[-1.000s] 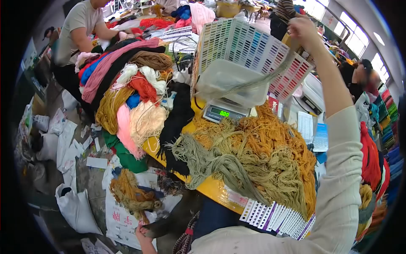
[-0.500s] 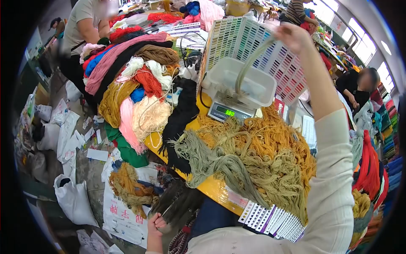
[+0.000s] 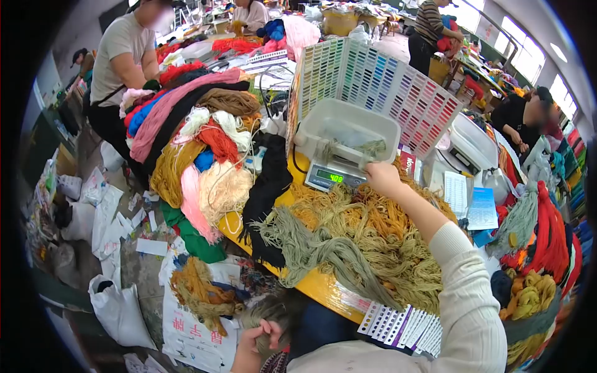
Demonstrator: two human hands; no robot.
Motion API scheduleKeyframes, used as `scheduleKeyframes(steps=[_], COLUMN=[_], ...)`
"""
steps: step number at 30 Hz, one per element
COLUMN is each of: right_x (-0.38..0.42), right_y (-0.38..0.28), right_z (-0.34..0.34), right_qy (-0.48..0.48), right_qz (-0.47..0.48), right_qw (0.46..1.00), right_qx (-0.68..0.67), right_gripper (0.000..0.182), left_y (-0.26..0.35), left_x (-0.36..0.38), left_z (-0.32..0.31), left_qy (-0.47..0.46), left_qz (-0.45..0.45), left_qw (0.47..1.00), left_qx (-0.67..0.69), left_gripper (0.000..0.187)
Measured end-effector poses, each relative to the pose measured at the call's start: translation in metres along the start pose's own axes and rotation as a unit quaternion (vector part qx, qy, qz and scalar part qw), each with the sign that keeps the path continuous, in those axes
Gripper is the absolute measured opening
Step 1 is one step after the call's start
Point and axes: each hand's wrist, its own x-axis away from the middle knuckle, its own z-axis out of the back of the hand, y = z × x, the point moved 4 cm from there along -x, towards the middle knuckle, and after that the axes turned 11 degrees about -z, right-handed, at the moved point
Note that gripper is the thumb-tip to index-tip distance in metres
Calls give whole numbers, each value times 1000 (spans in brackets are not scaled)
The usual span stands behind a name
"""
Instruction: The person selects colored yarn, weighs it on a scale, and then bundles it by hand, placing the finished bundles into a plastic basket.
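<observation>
My left hand (image 3: 260, 339) is low in the view, near my lap, with its fingers closed round a grey-olive skein of yarn (image 3: 267, 311). My right hand (image 3: 382, 177) is at the front right corner of a clear plastic tub (image 3: 311, 127). Its fingers are pinched together; what they hold, if anything, is hidden. A small tuft of grey-green yarn (image 3: 373, 148) lies inside the tub. The tub stands on a digital scale (image 3: 326, 177) whose green display seems to read 4.00. Below the scale, piled ochre yarn (image 3: 348, 205) and grey-green skeins (image 3: 323, 242) cover the yellow table.
A shade chart (image 3: 398, 87) stands behind the tub. Coloured skeins (image 3: 211, 143) are heaped at left. Sample cards (image 3: 401, 326) lie at the table's near edge. White bags (image 3: 118, 304) lie on the floor. Other people (image 3: 121, 56) work around the room.
My right hand has come down from above the tub to its front corner, and the long strand it held up is no longer raised. My left hand moved slightly right. The display went up.
</observation>
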Motion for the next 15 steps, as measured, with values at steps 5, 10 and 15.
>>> scheduleKeyframes(steps=[5,10,15], right_x=[20,10,-27], right_y=[3,-41,-81], right_z=[18,-18,-64], right_qy=[141,-162,-271], right_qz=[28,-56,-240], right_qw=[967,884,682], right_qx=[-212,-435,-636], right_gripper=[17,44,72], left_y=[-22,-42,-39], left_x=[-6,-21,-8], left_z=[10,-9,-4], left_qy=[-33,-47,27], left_qz=[80,131,135], left_qw=[976,973,985], left_qx=[200,183,105], left_gripper=[16,17,16])
